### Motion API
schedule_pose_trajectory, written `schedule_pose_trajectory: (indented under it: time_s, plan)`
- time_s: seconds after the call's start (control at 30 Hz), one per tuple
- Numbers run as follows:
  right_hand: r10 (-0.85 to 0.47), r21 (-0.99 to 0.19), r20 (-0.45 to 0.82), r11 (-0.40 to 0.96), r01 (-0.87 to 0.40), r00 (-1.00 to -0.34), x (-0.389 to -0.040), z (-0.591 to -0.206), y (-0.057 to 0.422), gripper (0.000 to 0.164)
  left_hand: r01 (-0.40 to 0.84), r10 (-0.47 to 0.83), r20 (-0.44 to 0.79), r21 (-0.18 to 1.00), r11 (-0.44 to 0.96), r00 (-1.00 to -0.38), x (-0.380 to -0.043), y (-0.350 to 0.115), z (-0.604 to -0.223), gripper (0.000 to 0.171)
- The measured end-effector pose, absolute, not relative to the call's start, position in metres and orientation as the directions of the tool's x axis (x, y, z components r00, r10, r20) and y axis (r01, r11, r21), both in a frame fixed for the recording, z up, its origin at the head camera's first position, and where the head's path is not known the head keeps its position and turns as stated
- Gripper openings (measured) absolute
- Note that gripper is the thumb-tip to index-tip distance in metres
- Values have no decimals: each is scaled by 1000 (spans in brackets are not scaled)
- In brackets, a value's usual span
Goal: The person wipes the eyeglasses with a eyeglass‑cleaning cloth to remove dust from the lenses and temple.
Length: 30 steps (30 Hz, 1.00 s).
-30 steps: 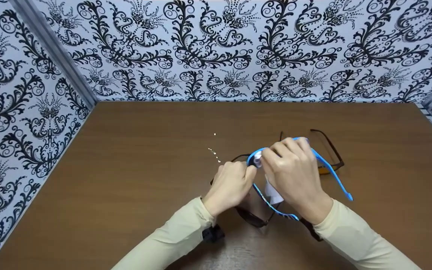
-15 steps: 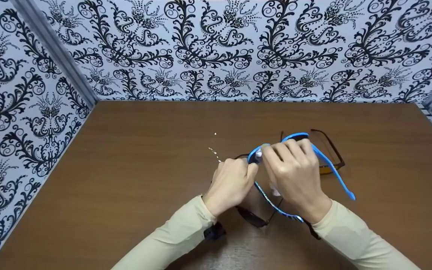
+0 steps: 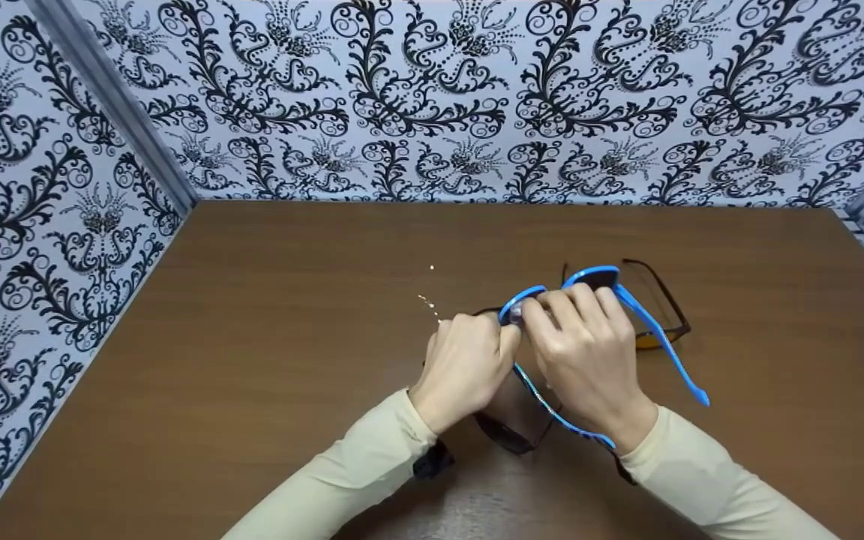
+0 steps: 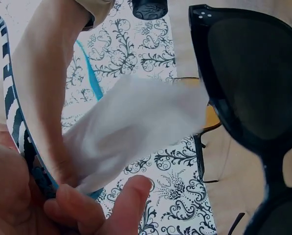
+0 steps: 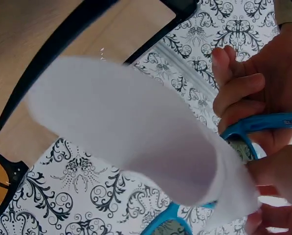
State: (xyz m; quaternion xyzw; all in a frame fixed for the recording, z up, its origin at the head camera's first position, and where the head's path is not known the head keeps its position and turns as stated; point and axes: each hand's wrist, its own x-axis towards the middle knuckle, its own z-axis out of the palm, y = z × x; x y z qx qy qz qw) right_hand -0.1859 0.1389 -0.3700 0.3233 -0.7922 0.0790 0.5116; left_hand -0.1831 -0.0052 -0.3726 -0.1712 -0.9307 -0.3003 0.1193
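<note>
The person's left hand [image 3: 458, 367] has the blue sunglasses [image 3: 598, 277] by one end, fingers curled tight where the zebra-striped arm meets the rim. The right hand [image 3: 589, 349] pinches a white cloth [image 4: 136, 117] at the lens on that same end, with the grip narrow and the knuckles up. The two hands sit close together, and the sunglasses are held up off the brown table [image 3: 289, 322], both arms opened out toward the person.

A second ago, looking from above, I could see a good piece of that cloth hanging below the right hand; now it is all but hidden there, with just a pale bit showing by the lens. The wrist views still show it spread out. The right hand has also slipped down a little, so the far dark lens, mostly covered then, now peeks out above the fingers. The left hand has hardly shifted.

On the table, nothing seems to have budged: the dark sunglasses [image 3: 505, 433] lie beneath the hands, partly blocked by them, and the orange-lensed glasses [image 3: 649, 342] lie behind, near the right hand. Small bright specks [image 3: 430, 304] show beyond the left hand.
</note>
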Motion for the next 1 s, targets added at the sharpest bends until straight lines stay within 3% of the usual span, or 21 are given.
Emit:
schedule_pose_trajectory:
  time_s: [0.07, 0.17, 0.27, 0.43, 0.53, 0.67, 0.77, 0.9, 1.0]
  plan:
    - [-417, 167, 871, 747, -644, -258, -187, -371, 138, 9, 391, 243, 330, 521, 759, -912, -183, -6, -373, 37]
    - [-427, 91, 851, 692, -717, -304, -188, -372, 140, 9, 388, 244, 325, 523, 759, -914, -184, -7, -373, 37]
    - [-424, 93, 845, 716, -692, -325, -187, -374, 141, 11, 382, 244, 315, 520, 764, -917, -184, -9, -373, 37]
    - [-330, 177, 922, 825, -537, -203, -189, -374, 137, 16, 370, 242, 299, 519, 771, -923, -184, -7, -375, 38]
    - [-304, 154, 938, 795, -587, -165, -191, -374, 135, 13, 364, 239, 291, 537, 761, -927, -185, -7, -377, 38]
    - [-362, 80, 896, 700, -709, -257, -192, -376, 138, 10, 347, 231, 264, 598, 723, -936, -187, -9, -378, 37]
    - [-395, 88, 867, 723, -686, -305, -193, -380, 142, 11, 320, 218, 235, 640, 698, -947, -187, -12, -377, 36]
    - [-387, 154, 880, 782, -604, -277, -191, -382, 146, 11, 277, 197, 195, 670, 689, -961, -187, -15, -377, 33]
    - [-354, 137, 898, 788, -600, -260, -188, -380, 149, 9, 251, 180, 175, 670, 699, -968, -188, -16, -377, 33]
